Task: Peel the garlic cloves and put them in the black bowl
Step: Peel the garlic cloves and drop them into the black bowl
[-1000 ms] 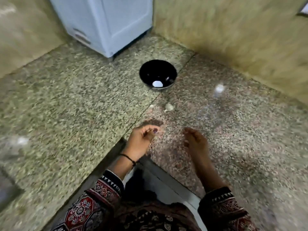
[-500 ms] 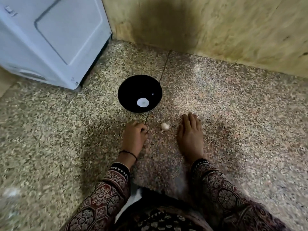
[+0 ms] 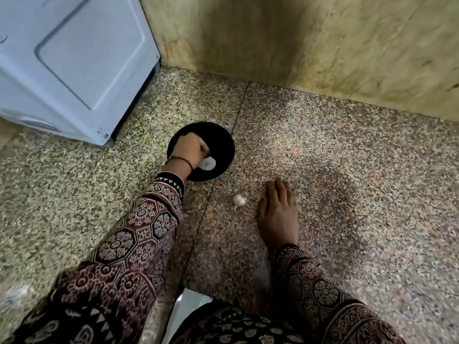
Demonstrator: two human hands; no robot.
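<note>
The black bowl (image 3: 224, 140) stands on the speckled stone counter, near the back. My left hand (image 3: 191, 151) reaches into it from the left, fingers bunched and pointing down; whatever they pinch is hidden. A white piece (image 3: 209, 164) lies on the bowl's bottom just below my fingertips. An unpeeled garlic piece (image 3: 239, 200) lies on the counter in front of the bowl. My right hand (image 3: 278, 209) rests flat on the counter just right of that garlic, fingers straight, holding nothing.
A pale blue appliance (image 3: 74, 70) stands at the back left, close to the bowl. A stone wall (image 3: 323, 45) closes the back. The counter's front edge (image 3: 193, 294) runs by my body, with my patterned sleeves over it.
My left hand picked a small white bit off the counter and moved forward into the bowl. The right hand stayed flat beside the garlic. The camera tilted and came closer.
</note>
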